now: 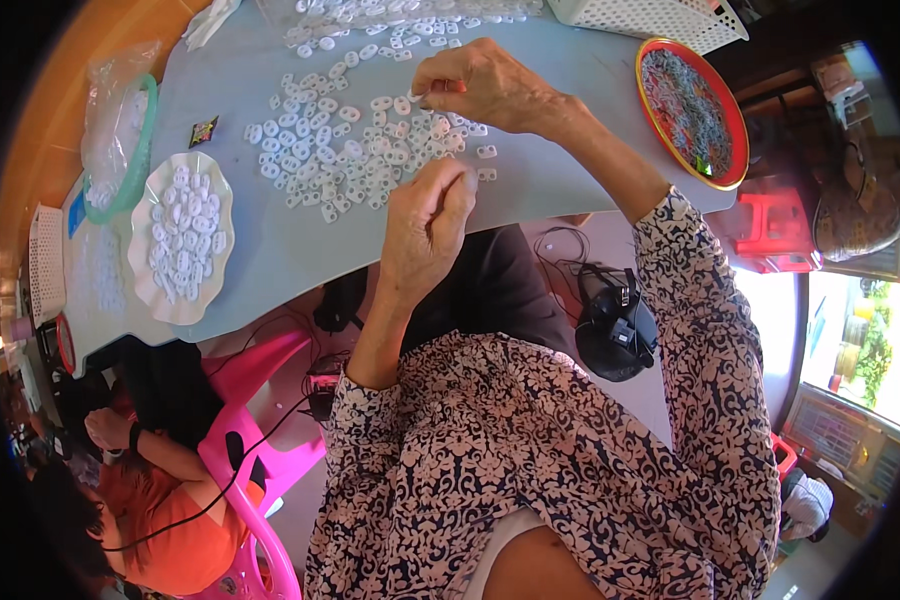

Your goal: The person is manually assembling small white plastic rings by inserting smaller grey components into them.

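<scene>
Many small white plastic pieces (353, 149), oval or rounded with two holes, lie spread over the pale blue-grey table (270, 255). My right hand (495, 85) hovers above the far right side of the spread. Its thumb and fingers pinch together at a small white piece, partly hidden by the fingertips. Closer to me, my left hand (428, 225) is curled closed at the near edge of the spread, knuckles up. Whatever it may hold is hidden inside the fingers. A few square white pieces (486, 152) lie just right of the left hand.
At left stands a scalloped white dish (142, 262) full of similar pieces, beside a green-rimmed basket (150, 125) with a plastic bag. A red tray (740, 155) of grey shreds sits right. A white perforated basket (660, 28) stands behind. A person in orange (185, 525) sits lower left.
</scene>
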Motion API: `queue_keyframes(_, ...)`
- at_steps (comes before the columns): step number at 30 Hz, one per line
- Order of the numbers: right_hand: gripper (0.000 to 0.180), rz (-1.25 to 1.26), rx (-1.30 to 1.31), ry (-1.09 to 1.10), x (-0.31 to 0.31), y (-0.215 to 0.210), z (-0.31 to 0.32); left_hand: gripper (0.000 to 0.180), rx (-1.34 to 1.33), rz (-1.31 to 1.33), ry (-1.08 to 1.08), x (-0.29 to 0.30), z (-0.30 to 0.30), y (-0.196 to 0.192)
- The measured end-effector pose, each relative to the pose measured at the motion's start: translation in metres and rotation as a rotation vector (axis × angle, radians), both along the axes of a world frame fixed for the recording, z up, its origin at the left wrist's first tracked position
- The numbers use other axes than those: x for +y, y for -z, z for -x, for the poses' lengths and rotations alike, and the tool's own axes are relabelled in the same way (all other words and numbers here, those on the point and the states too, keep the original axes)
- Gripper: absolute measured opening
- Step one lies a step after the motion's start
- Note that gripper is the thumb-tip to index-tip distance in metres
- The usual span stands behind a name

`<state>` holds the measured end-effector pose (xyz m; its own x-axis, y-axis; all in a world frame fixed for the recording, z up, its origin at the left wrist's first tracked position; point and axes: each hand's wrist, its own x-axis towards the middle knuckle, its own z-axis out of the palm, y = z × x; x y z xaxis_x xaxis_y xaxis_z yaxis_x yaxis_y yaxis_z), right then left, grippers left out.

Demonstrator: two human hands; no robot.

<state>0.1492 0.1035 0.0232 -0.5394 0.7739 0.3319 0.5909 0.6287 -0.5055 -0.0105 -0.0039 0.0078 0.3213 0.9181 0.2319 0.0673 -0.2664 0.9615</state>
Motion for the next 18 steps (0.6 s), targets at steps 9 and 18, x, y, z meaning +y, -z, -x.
queue_keyframes(9, 0.018, -0.005, 0.005, 0.083, -0.005, 0.001, 0.011, 0.019, 0.023, -0.045, -0.002, 0.001, -0.001, 0.001)
queue_keyframes(18, 0.015, -0.067, -0.078, 0.035, -0.004, -0.001, 0.013, 0.019, 0.036, -0.079, -0.010, 0.001, -0.001, 0.002)
